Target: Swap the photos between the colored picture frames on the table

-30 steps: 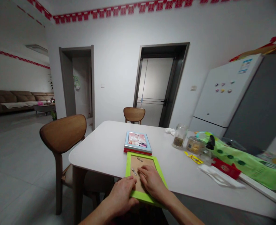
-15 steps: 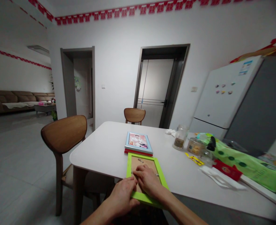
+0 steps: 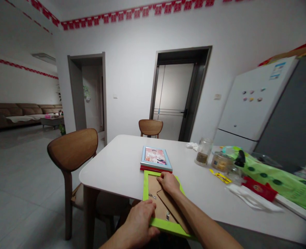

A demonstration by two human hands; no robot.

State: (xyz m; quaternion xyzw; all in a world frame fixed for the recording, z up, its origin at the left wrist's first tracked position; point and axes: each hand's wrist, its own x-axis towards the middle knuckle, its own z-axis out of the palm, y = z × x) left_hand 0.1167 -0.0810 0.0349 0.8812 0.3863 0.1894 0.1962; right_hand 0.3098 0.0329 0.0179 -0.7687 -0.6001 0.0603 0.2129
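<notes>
A lime-green picture frame (image 3: 165, 224) lies back up at the table's near edge, overhanging it. Its brown backboard (image 3: 154, 185) shows one metal clip (image 3: 152, 196) at the left and another at the bottom. A brown stand leg (image 3: 171, 207) lies across the back, partly under my right forearm. My left hand (image 3: 142, 216) is closed around the frame's lower left border, thumb on the near side. Pinched together, the fingers of my right hand (image 3: 168, 182) are on the top clip, which they hide. Just beyond lies a light blue photo frame (image 3: 143, 157) on a red one (image 3: 153, 169).
On the table's right stand a glass jar (image 3: 202, 152) and a tub of yellowish food (image 3: 221, 161), beside a yellow packet (image 3: 222, 176), a red packet (image 3: 259, 187), white tissues (image 3: 253, 199) and a green bag (image 3: 280, 181). A wooden chair (image 3: 73, 148) is at the left.
My right hand has moved from the middle of the backboard up to its top, uncovering the stand leg and the bottom clip. My left hand stays on the frame's lower left.
</notes>
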